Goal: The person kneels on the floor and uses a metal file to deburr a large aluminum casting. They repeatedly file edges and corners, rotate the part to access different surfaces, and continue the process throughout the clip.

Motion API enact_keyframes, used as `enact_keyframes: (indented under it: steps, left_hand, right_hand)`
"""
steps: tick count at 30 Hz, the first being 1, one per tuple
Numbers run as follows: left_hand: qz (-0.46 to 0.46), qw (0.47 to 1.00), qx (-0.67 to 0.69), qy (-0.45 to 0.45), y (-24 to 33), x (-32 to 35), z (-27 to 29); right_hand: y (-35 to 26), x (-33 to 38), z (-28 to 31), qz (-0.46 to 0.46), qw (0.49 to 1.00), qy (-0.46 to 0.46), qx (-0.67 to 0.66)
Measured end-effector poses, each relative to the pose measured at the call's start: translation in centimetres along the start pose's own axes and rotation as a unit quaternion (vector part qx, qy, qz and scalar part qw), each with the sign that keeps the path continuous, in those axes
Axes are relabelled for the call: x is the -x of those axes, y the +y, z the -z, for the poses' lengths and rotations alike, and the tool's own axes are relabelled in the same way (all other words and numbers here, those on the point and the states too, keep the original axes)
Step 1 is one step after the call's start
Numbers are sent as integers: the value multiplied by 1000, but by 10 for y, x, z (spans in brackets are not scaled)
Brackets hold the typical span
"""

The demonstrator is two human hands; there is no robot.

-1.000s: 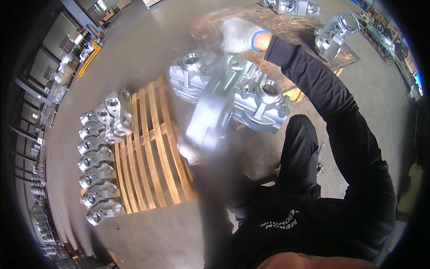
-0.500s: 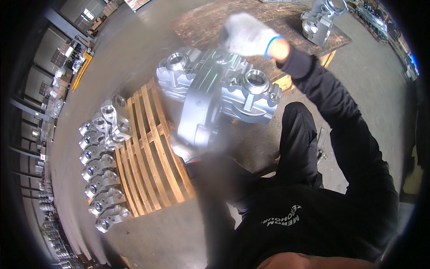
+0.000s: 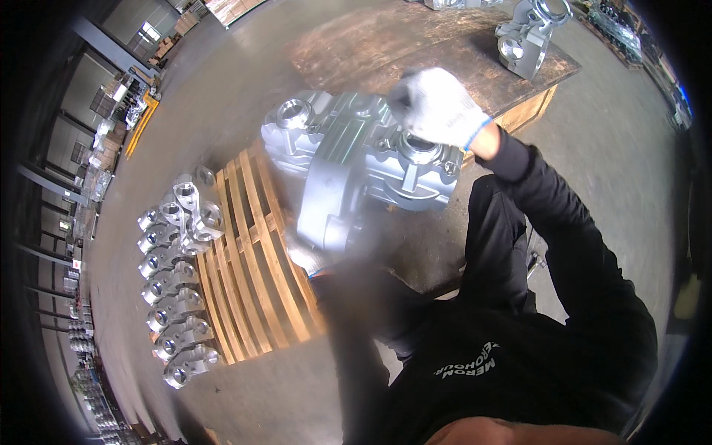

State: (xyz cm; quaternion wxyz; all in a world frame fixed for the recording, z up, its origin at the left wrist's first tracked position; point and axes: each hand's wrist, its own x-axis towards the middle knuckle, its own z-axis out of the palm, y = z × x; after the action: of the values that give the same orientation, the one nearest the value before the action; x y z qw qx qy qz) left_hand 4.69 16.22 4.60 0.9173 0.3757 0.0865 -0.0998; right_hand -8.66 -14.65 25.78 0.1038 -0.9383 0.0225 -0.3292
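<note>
A large silver metal casting [image 3: 326, 193], with a machined ring at each side and a long rounded arm toward me, lies in front of me. My left hand [image 3: 305, 258], in a white glove, holds the near end of that arm from the left; its fingers are partly hidden behind the metal. Over the casting's right ring is my right hand [image 3: 439, 107], also gloved in white, with its fingers curled in and a dark patch at their tips. Whether a small thing is pinched there cannot be made out. The hand covers part of the ring.
Left of the casting lies a slatted wooden pallet [image 3: 259, 245]. Several silver castings [image 3: 174, 300] stand in a row along its left side. Beyond my right hand is a worn wooden bench top [image 3: 356, 44], with another casting [image 3: 525, 41] on its right end. A yellow pallet truck [image 3: 142, 122] stands far left.
My right hand has come down and toward me, from above the casting's far side to over the right ring. The left hand stays at the casting's near end.
</note>
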Motion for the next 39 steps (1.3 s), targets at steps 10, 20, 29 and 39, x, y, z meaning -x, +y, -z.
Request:
enact_keyframes:
  steps: [10, 20, 29, 39]
  left_hand:
    - [-15, 999, -1, -28, -6, -8, 13]
    - [3, 998, 49, -43, -10, -14, 19]
    - [15, 1000, -8, -18, -3, -2, 8]
    - [-11, 996, -70, 58, -3, -6, 9]
  right_hand:
    - [13, 13, 8, -34, 997, -42, 48]
    - [16, 39, 21, -109, 992, -57, 26]
    - [17, 59, 25, -108, 991, -83, 6]
    - [21, 63, 27, -117, 990, -81, -11]
